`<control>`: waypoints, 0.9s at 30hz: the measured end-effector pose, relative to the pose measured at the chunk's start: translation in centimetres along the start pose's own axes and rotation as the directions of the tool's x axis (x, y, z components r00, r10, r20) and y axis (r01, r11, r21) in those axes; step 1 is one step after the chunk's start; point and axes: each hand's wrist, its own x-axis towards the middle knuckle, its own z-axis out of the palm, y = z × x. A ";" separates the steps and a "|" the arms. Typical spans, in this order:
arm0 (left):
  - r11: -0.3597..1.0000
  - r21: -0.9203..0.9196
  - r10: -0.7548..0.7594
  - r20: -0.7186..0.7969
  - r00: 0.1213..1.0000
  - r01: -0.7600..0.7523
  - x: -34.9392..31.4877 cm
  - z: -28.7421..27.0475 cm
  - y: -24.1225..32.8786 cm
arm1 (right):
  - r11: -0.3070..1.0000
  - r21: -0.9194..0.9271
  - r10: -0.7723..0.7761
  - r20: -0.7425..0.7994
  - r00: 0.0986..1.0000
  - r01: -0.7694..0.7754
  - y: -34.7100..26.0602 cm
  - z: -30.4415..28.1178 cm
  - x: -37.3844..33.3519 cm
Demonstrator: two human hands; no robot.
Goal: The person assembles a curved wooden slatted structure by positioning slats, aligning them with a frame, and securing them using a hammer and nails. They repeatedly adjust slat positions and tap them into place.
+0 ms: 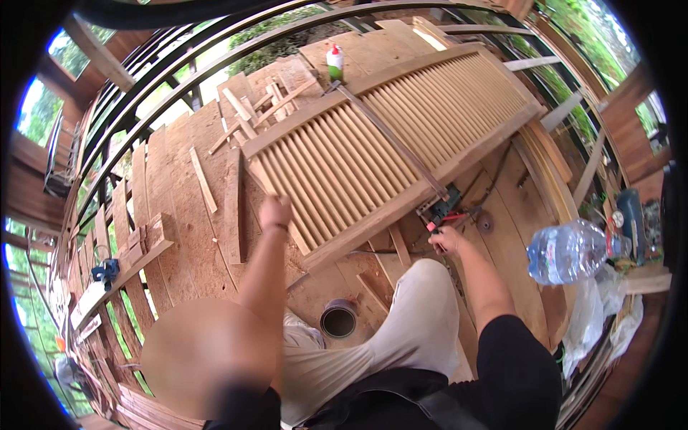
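A wooden louvered shutter (337, 183) with many slats lies at a slant in front of me. A long bar clamp (390, 140) crosses it from the far edge to the near edge. My left hand (275, 213) is closed at the shutter's left end, its fingers curled over the frame edge. At the near edge my right hand (446, 241) closes around the clamp's handle end, just below the dark screw head. Something red shows beside those fingers; its exact form is unclear.
A glue bottle (335, 62) stands beyond the shutter. Loose wood strips (203, 179) lie to the left among sawdust. An open can (338, 319) sits near my knee. At right are a large clear plastic bottle (567, 252) and plastic bags (589, 315). A blue clamp (106, 272) is far left.
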 end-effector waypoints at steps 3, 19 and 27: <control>0.943 -0.128 -0.323 -0.117 0.939 0.308 -0.6 8.6 -9.4 | 0.996 0.016 -0.085 -0.015 0.996 0.086 -0.1 1.2 -0.1; 0.945 -0.220 -0.284 -0.174 0.943 0.244 3.4 10.7 -8.4 | 0.972 0.117 -0.185 -0.145 0.972 0.203 -5.5 2.2 -1.6; 0.898 -0.310 -0.335 -0.021 0.942 0.312 8.9 9.7 -7.3 | 0.971 0.127 -0.186 -0.127 0.974 0.202 -7.5 4.2 0.0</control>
